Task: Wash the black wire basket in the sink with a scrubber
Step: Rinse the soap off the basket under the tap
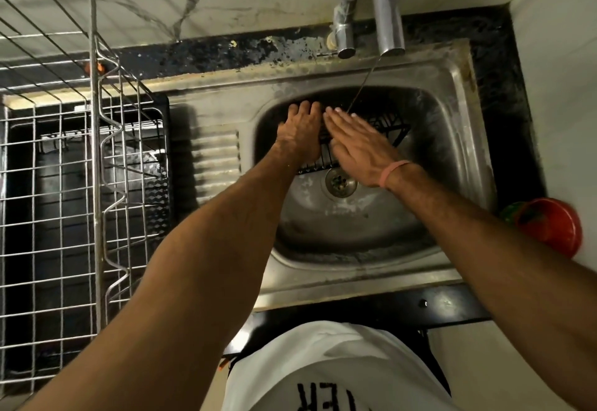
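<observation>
Currently the black wire basket (384,129) lies in the sink (452,93), under both hands: left hand (302,135) curled gripping it, right hand (358,145) flat, fingers straight.

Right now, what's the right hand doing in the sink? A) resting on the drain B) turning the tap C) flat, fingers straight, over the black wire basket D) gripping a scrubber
C: the right hand lies flat with straight fingers over the black wire basket, under the thin stream from the tap; no scrubber shows in it.
</observation>
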The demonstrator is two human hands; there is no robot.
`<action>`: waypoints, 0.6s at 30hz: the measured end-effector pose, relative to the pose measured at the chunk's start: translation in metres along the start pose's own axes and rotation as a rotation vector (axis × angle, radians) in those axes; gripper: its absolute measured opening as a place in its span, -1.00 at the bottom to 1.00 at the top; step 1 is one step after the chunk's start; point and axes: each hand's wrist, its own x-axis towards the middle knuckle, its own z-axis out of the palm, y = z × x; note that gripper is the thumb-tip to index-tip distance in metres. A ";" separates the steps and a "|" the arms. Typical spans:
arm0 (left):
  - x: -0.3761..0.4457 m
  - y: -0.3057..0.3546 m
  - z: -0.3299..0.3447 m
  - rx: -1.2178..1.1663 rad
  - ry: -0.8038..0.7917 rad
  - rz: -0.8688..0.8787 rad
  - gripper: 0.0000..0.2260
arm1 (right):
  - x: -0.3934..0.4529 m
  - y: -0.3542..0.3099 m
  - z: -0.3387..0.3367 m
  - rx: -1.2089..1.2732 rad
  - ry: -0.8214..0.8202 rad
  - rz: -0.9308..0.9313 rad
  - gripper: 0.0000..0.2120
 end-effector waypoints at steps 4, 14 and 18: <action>-0.001 0.002 0.001 0.001 0.020 -0.009 -0.16 | 0.004 0.027 -0.009 0.028 0.039 0.373 -0.39; -0.001 0.000 0.000 0.002 0.009 0.028 -0.21 | -0.004 0.034 -0.007 0.040 0.001 0.162 -0.44; -0.004 0.004 -0.004 0.006 -0.006 0.015 -0.21 | 0.002 0.015 -0.001 -0.002 -0.019 0.276 -0.38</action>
